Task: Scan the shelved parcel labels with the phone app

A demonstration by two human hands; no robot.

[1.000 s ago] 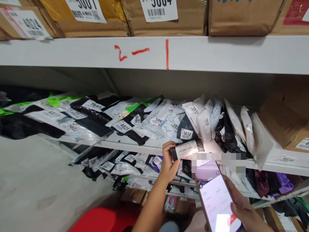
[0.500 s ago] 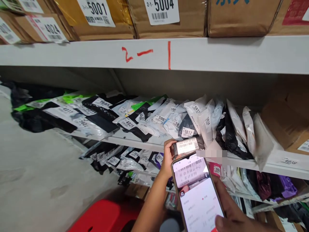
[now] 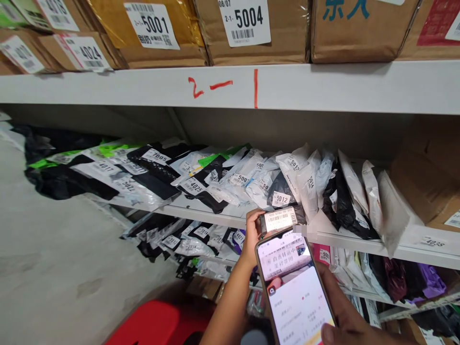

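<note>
My left hand (image 3: 252, 235) is closed around the left end of a small dark parcel (image 3: 301, 214), whose white barcode label faces up. My right hand (image 3: 339, 306) grips a smartphone (image 3: 294, 292), its thumb over the lower right of the screen. On the lit screen are a camera picture of a label at the top and a pale page with lines of text below. The phone hides the lower part of the parcel and some of my left fingers. Just behind the parcel, a dark bag labelled 5012 (image 3: 278, 184) leans on the middle shelf.
Labelled mailing bags (image 3: 194, 187) crowd the middle shelf (image 3: 215, 216), with more bags (image 3: 201, 247) below. Cardboard boxes (image 3: 251, 52) fill the shelf above, whose white edge (image 3: 143, 91) is marked in red. An open carton (image 3: 424, 172) stands right, a red stool-like object (image 3: 154, 321) lower left.
The view has tilted slightly, so the shelves appear a little lower. The camera picture on the phone shows the label text larger and sharper. Both hands keep their grips.
</note>
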